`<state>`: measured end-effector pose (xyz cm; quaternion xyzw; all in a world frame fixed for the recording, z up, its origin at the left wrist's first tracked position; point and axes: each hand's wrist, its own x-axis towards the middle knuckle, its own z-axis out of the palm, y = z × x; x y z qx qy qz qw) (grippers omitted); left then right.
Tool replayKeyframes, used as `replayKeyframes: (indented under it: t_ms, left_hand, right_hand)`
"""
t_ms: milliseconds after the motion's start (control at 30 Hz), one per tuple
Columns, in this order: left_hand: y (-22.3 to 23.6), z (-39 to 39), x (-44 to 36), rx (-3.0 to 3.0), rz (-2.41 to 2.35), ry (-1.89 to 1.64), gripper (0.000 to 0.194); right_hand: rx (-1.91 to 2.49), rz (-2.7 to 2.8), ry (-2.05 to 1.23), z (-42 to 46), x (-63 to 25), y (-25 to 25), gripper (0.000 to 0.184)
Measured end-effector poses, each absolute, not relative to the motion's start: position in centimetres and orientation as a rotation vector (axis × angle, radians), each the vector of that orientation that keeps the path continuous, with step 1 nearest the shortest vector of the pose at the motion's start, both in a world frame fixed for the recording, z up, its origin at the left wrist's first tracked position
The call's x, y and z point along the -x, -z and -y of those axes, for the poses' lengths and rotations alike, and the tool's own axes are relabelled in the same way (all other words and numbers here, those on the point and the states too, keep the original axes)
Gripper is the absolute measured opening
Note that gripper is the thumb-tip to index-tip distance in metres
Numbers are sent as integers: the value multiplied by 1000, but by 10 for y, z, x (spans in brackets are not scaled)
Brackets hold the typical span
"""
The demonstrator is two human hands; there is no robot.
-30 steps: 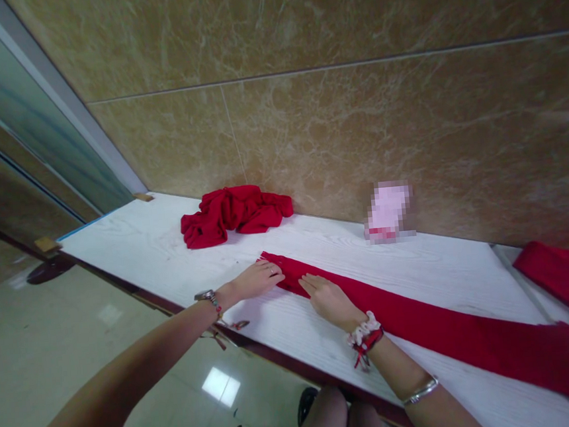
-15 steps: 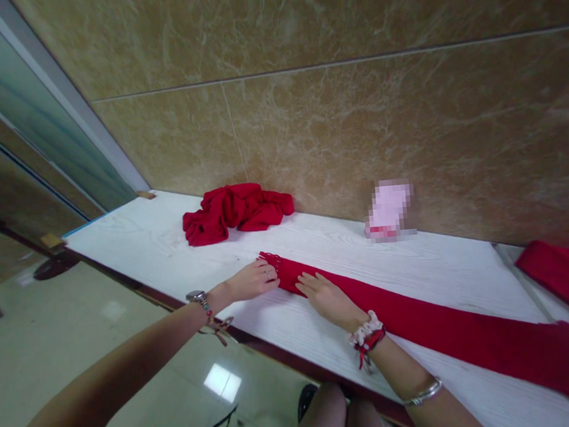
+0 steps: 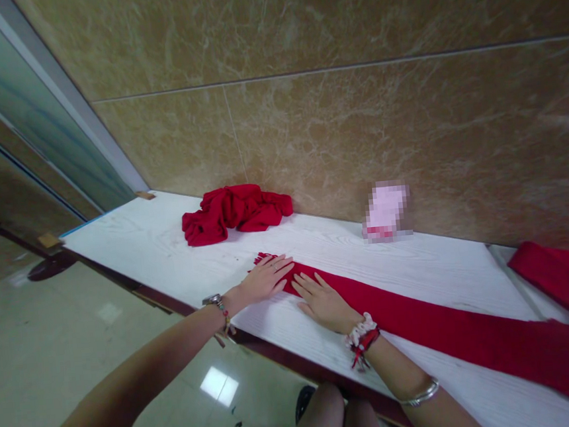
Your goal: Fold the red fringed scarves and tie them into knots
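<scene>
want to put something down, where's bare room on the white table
Free: left end of the white table, up to the crumpled red cloth, and the stretch between the pixelated pink item and the long red cloth. Crowded: that cloth's fringed end, where the left grip and right grip lie, and the right end, with the other red cloth.

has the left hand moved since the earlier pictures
Yes: judged against the vertical wall seam, the left hand has shifted right along the fringed red scarf, closer to the right hand.
</scene>
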<state>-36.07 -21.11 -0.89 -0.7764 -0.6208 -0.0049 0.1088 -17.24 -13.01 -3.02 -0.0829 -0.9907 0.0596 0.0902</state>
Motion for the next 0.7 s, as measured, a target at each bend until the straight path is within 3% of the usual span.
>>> replayKeyframes:
  t_ms: [167,700]
  left_hand:
    - [23,208,359,2203,2048,67,44]
    - [34,205,365,2175,2036,124,47]
  right_hand:
    - [481,2881,-118,127,171,33,50]
    - [688,2820,-129,128,174,40,56]
